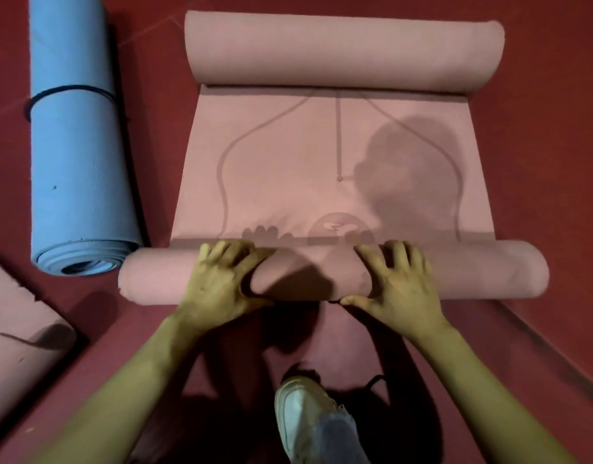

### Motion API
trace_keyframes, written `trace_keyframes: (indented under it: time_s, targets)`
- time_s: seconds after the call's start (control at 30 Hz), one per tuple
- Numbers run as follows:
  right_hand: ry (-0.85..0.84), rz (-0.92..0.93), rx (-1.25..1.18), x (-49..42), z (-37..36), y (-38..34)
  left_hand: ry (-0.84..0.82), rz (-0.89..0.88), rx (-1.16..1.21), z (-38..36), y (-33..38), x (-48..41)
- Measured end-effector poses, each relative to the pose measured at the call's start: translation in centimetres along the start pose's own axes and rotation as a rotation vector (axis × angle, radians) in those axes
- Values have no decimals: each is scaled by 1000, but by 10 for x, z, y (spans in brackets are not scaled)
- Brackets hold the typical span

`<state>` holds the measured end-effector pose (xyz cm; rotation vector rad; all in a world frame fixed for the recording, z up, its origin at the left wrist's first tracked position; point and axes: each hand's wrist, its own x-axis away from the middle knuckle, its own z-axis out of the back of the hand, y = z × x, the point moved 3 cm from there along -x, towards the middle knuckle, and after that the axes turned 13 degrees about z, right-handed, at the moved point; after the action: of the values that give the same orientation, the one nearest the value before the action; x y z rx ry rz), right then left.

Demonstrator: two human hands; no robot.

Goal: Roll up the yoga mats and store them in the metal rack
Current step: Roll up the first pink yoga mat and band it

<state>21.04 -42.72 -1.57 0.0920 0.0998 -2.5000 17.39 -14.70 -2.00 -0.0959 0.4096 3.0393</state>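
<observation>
A pink yoga mat [288,169] lies on the red floor, its flat middle printed with darker lines. Its near end is rolled into a tube [482,272] lying across the view. My left hand [218,279] and my right hand [395,279] both grip this near roll side by side, fingers spread over its top and thumbs tucked under its near side. The mat's far end is curled into a thicker roll [342,51]. A blue mat [74,139], fully rolled and bound by a black band, lies to the left, pointing away from me.
Part of another pink mat [17,336] shows at the lower left edge. My white shoe [308,420] stands on the red floor [539,329] just behind the near roll. No metal rack is in view.
</observation>
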Motion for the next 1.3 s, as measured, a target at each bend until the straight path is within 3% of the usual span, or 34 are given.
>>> trace_keyframes:
  time_s: [0.1, 0.2, 0.3, 0.4, 0.53, 0.7, 0.9, 1.07, 1.17, 1.3]
  targets:
    - [38, -82, -133, -7, -1, 3, -81, 110, 100, 7, -3, -11]
    - [192, -183, -273, -13, -2, 1, -162, 183, 238, 12, -10, -31]
    - [304, -254, -329, -23, -5, 0, -1, 230, 363, 5, -12, -45]
    - [281, -249, -305, -42, -8, 8, 209, 320, 468, -7, -3, -41]
    - [162, -89, -406, -45, -10, 30, 273, 351, 379, -15, 6, -47]
    - [120, 31, -430, -59, -10, 47, 50, 185, 288, -7, -5, -60]
    - [213, -89, -246, -63, -11, 44, 4, 199, 315, 1, -13, -86]
    - [115, -90, -367, -78, -11, 57, -16, 270, 181, 1, -10, -94]
    - [54, -53, -423, -88, -7, 67, 28, 317, 216, -5, -6, -95]
    - [155, -106, -351, -83, -11, 64, 68, 290, 245, -9, -7, -100]
